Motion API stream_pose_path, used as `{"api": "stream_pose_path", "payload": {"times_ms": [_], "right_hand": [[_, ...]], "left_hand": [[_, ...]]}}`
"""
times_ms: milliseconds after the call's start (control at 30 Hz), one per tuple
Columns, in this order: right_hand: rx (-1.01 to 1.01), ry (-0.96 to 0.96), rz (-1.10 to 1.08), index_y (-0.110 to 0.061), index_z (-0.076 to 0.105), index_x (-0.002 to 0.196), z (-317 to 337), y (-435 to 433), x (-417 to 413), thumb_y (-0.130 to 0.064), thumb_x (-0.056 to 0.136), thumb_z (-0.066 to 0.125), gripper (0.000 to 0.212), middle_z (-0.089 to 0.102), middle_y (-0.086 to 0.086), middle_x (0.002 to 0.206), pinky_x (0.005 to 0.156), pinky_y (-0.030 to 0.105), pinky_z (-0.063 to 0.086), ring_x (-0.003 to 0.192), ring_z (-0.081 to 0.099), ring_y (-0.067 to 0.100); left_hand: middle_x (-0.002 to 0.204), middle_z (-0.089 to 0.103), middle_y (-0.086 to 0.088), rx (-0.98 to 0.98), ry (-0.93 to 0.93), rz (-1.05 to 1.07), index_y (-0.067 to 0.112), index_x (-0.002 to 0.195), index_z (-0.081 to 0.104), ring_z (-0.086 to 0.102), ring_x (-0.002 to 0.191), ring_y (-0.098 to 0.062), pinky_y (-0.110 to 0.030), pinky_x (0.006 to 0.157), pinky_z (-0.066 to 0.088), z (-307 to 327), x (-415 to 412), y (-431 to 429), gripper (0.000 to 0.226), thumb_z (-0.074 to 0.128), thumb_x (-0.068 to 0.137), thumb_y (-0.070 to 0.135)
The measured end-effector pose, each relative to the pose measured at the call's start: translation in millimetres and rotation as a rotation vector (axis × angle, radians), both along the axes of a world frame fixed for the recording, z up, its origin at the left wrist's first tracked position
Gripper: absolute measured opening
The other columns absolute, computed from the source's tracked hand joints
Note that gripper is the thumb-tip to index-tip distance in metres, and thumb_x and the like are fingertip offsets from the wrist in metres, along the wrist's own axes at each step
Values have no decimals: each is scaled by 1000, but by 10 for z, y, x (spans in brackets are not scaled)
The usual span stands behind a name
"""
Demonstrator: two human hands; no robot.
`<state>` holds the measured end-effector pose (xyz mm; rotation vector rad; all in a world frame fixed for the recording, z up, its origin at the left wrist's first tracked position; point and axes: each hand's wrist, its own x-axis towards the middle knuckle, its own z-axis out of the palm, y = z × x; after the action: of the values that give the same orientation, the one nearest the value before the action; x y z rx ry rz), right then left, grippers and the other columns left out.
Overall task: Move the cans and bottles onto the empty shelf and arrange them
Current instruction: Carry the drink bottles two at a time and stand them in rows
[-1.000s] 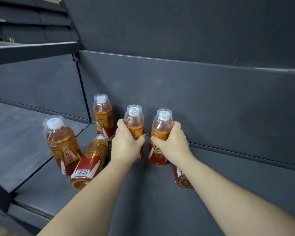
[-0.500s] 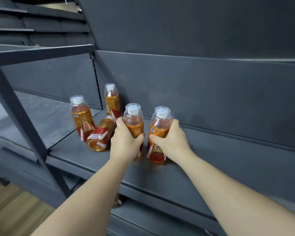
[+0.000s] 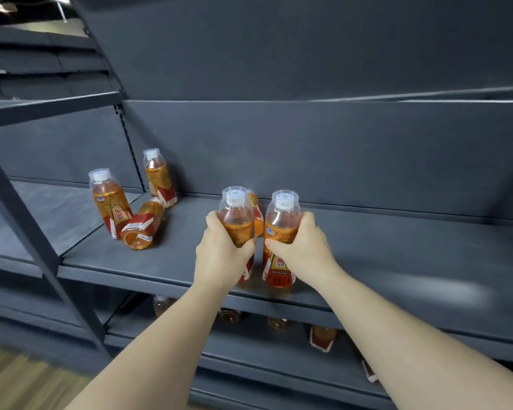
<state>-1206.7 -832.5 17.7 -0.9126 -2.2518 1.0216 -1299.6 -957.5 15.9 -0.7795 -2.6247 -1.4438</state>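
Nearest us, more bottles (image 3: 320, 335) wait on the lower shelf (image 3: 249, 350). Up on the grey shelf (image 3: 397, 255), the left hand (image 3: 222, 255) has its grip wrapped round one upright bottle (image 3: 236, 214), the right hand (image 3: 301, 247) wrapped round its neighbour (image 3: 280, 250), both close to the front edge. Careful: a nudge there could tip one off. Another bottle (image 3: 256, 214) hides just behind. Far left, one lies toppled (image 3: 142, 224) between two standing (image 3: 110, 199) (image 3: 158, 176); it could roll.
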Motion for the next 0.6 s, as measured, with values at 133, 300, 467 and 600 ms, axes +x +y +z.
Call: {"api": "stream_pose_path", "payload": {"times_ms": [133, 300, 467, 600], "right_hand": [[16, 0, -100, -24, 36, 133, 37, 76, 326, -43, 81, 78, 69, 53, -1, 128, 88, 37, 55, 116, 57, 20], [17, -7, -248, -25, 37, 128, 91, 138, 755, -43, 81, 78, 65, 54, -2, 123, 91, 38, 55, 113, 58, 19], [24, 9, -412, -27, 37, 125, 70, 156, 1249, -44, 80, 78, 63, 54, -6, 119, 86, 33, 53, 107, 57, 14], [21, 6, -550, -26, 38, 125, 31, 128, 1701, -43, 78, 79, 64, 55, -5, 117, 87, 36, 55, 105, 59, 14]], "left_hand": [[125, 58, 1, -8, 5, -81, 24, 135, 32, 59, 102, -16, -36, 88, 53, 26, 194, 185, 68, 76, 85, 36], [120, 54, 8, -7, 36, -229, 24, 142, 27, 57, 98, -14, -30, 82, 52, 58, 429, 425, 76, 76, 86, 38], [120, 56, 5, 0, 36, -378, 24, 136, 31, 61, 102, -17, -34, 84, 57, 13, 725, 642, 71, 78, 84, 38], [110, 48, 9, -3, 42, -525, 24, 129, 33, 51, 93, -12, -28, 76, 47, -37, 1075, 816, 65, 77, 84, 38]]}}
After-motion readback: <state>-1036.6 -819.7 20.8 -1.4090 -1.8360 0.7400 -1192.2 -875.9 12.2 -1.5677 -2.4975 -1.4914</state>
